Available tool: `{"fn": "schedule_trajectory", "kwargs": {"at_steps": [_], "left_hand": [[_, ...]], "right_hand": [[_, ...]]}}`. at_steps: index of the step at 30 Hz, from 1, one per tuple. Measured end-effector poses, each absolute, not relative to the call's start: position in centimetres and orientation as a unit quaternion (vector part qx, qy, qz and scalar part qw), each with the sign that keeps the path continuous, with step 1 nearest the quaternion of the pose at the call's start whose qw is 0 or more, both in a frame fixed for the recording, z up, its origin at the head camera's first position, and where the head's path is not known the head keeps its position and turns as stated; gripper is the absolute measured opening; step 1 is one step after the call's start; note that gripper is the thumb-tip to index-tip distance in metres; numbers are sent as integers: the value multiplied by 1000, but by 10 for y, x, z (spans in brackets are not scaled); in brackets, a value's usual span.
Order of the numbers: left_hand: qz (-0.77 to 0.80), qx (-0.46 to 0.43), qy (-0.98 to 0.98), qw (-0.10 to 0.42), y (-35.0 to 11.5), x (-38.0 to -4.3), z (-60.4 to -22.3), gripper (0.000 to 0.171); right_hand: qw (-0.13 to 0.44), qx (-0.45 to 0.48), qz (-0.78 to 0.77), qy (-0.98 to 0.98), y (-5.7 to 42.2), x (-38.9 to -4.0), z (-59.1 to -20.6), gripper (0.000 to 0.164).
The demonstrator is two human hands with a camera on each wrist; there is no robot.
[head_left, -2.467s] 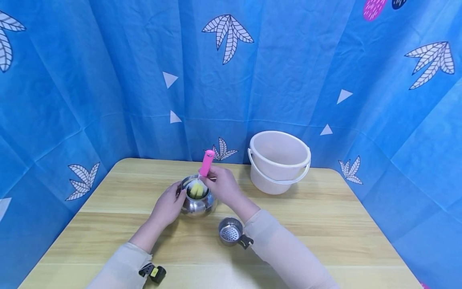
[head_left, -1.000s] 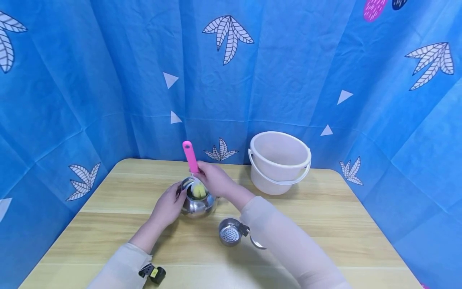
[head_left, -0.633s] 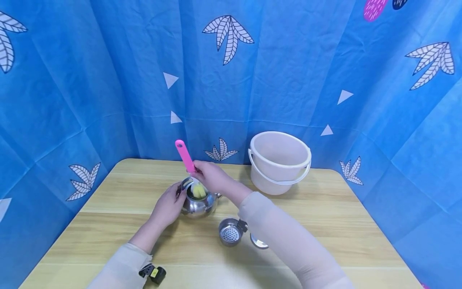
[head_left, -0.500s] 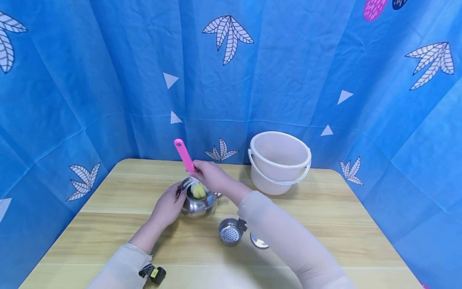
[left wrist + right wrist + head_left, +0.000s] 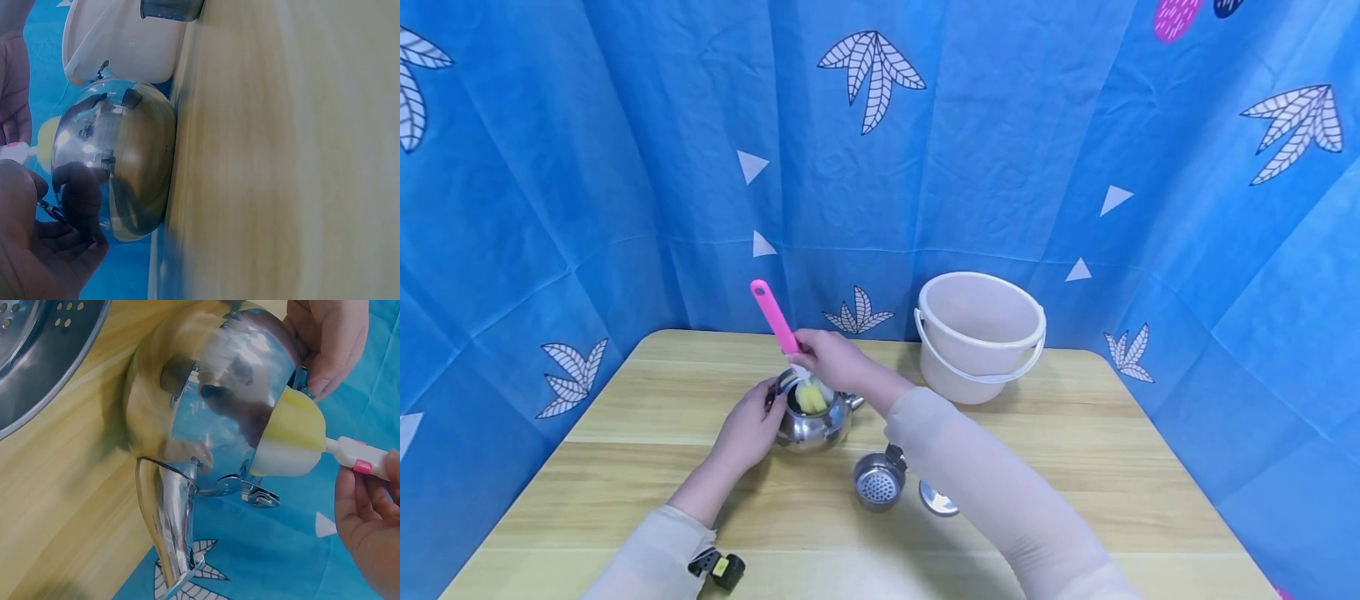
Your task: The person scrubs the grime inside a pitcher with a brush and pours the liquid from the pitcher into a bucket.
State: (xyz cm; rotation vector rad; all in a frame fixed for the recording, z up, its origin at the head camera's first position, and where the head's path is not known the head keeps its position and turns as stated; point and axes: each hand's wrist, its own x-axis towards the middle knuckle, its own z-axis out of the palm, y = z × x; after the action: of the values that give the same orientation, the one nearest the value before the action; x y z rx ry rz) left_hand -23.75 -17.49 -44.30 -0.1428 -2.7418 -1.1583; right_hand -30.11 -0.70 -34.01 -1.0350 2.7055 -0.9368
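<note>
A round, shiny metal teapot (image 5: 811, 429) stands on the wooden table, its spout (image 5: 172, 519) pointing right in the head view. My left hand (image 5: 754, 425) grips the pot's left side, fingers curled at its rim with the thumb on top. My right hand (image 5: 835, 358) pinches the lower handle of a sponge bottle brush (image 5: 772, 317) with a long pink grip. The brush leans to the left, and its yellow and white sponge head (image 5: 292, 434) sits in the pot's mouth, the lower part hidden inside.
In front of the pot lies a metal strainer basket (image 5: 878, 482) with a perforated bottom. Right of it is a small round metal lid (image 5: 937, 500), partly covered by the right sleeve. A white bucket (image 5: 977, 367) stands at the back right, before a blue curtain (image 5: 1000, 125).
The brush handle has swung from leaning right to leaning left, and my right hand has shifted left. The spout and lid have come into view. My left hand keeps its grip.
</note>
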Motion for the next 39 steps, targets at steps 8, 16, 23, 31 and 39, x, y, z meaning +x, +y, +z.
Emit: {"fn": "schedule_trajectory", "kwargs": {"at_steps": [8, 16, 23, 31, 39], "left_hand": [[-387, -53, -916, 89, -175, -239, -445, 54], [-386, -45, -918, 80, -176, -239, -445, 55], [-387, -43, -918, 77, -177, -241, -446, 55], [-381, -40, -920, 76, -176, -240, -446, 57], [-382, -39, -920, 75, -177, -239, -445, 56]], "right_hand": [[59, -330, -316, 887, -13, -305, -344, 19], [78, -309, -373, 872, -16, -311, -350, 19], [84, -291, -410, 860, -15, -315, -354, 21], [82, -262, -458, 846, -12, -317, -359, 22], [78, -235, -499, 831, -7, -316, -361, 23]]}}
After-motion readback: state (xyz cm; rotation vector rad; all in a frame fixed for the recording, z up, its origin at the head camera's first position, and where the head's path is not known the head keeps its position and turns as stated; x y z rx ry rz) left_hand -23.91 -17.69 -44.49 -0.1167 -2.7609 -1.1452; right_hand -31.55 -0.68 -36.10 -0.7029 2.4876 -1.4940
